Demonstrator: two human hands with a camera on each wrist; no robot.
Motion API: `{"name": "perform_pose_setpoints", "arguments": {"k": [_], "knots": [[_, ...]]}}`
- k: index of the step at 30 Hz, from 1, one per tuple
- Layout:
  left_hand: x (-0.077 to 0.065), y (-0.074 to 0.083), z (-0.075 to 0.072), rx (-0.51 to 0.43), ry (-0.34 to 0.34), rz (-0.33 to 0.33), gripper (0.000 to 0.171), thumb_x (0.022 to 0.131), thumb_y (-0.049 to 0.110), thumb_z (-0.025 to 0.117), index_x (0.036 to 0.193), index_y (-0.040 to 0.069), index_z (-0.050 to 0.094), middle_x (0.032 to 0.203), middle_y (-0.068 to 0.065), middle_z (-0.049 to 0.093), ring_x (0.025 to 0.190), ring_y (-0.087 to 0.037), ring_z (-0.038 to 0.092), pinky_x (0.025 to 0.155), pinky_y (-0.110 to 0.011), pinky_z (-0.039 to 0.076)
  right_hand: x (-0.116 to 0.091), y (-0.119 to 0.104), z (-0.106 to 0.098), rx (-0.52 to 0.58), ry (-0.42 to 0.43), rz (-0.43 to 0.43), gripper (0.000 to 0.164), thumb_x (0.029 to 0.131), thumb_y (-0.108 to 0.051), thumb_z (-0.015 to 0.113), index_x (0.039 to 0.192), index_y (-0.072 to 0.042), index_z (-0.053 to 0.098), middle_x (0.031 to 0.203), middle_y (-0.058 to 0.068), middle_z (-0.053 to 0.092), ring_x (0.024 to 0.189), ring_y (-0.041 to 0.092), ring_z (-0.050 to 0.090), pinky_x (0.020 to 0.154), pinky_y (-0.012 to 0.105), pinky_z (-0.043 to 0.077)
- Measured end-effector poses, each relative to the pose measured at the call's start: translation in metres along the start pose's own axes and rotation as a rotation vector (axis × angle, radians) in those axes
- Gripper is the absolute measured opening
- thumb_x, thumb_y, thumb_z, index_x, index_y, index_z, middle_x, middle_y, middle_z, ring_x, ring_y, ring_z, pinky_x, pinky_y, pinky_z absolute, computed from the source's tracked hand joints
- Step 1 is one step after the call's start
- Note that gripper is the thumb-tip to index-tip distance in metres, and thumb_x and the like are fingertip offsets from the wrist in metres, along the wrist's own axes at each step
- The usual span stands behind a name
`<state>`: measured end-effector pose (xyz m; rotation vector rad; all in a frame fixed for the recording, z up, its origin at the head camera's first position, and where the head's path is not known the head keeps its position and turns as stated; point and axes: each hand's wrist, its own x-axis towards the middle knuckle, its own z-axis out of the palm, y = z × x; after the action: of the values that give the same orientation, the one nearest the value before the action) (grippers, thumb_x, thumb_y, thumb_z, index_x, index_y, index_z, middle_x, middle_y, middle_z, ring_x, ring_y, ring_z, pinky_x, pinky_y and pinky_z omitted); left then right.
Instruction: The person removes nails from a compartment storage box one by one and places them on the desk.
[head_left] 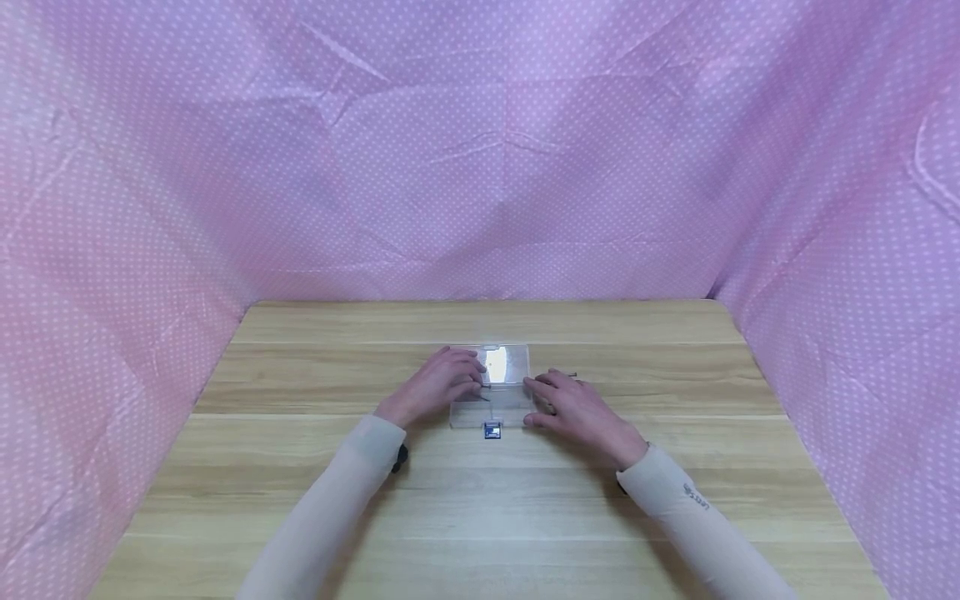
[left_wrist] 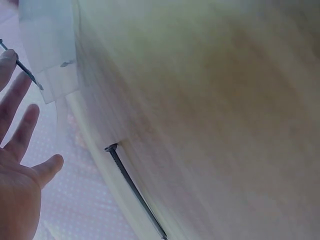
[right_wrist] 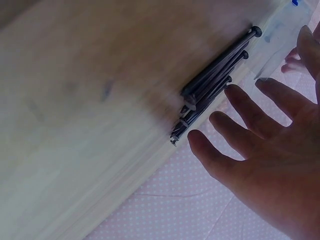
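A clear plastic box (head_left: 502, 398) stands in mid-table with its clear lid (head_left: 513, 362) folded back and a small blue label (head_left: 492, 431) at its front. My left hand (head_left: 446, 379) is at the box's left side, pinching a dark nail (left_wrist: 22, 70) at its fingertips over the box; the thumb is out of the left wrist view. Another nail (left_wrist: 135, 190) lies on the wood near that hand. At the box's right edge, my right hand (head_left: 573, 408) has its fingers spread and relaxed, holding nothing. Several dark nails (right_wrist: 215, 70) lie bunched beside its fingertips.
The wooden table (head_left: 487, 517) reaches back to a pink polka-dot cloth (head_left: 495, 167), which hangs behind it and on both sides. Past the right hand, a nail's end (head_left: 573, 375) shows on the wood.
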<state>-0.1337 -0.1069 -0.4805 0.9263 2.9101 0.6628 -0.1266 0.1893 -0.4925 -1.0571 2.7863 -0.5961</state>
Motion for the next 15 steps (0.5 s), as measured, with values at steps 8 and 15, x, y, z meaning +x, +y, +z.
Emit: {"name": "perform_pose_setpoints", "arguments": {"k": [8,15], "knots": [[-0.0029,0.0015,-0.0023,-0.035,0.068,0.017,0.010,0.100,0.017,0.070,0.107,0.015,0.076,0.113,-0.001,0.075,0.123,-0.026,0.062,0.123,-0.060,0.024,0.0001,0.0014,0.0024,-0.009,0.017,-0.009,0.067,0.096,-0.048,0.071,0.149,-0.010,0.056,0.138,0.012,0.060,0.125,0.031,0.057,0.104,0.058,0.047],[-0.0102,0.0044,-0.0051,-0.053,0.120,-0.007,0.010,0.098,0.017,0.073,0.107,0.014,0.076,0.112,-0.002,0.075,0.123,-0.026,0.061,0.124,-0.056,0.023,0.0003,0.0014,0.0028,0.000,0.013,-0.003,0.067,0.096,-0.048,0.071,0.150,-0.011,0.056,0.140,0.012,0.059,0.128,0.032,0.056,0.106,0.060,0.046]]}}
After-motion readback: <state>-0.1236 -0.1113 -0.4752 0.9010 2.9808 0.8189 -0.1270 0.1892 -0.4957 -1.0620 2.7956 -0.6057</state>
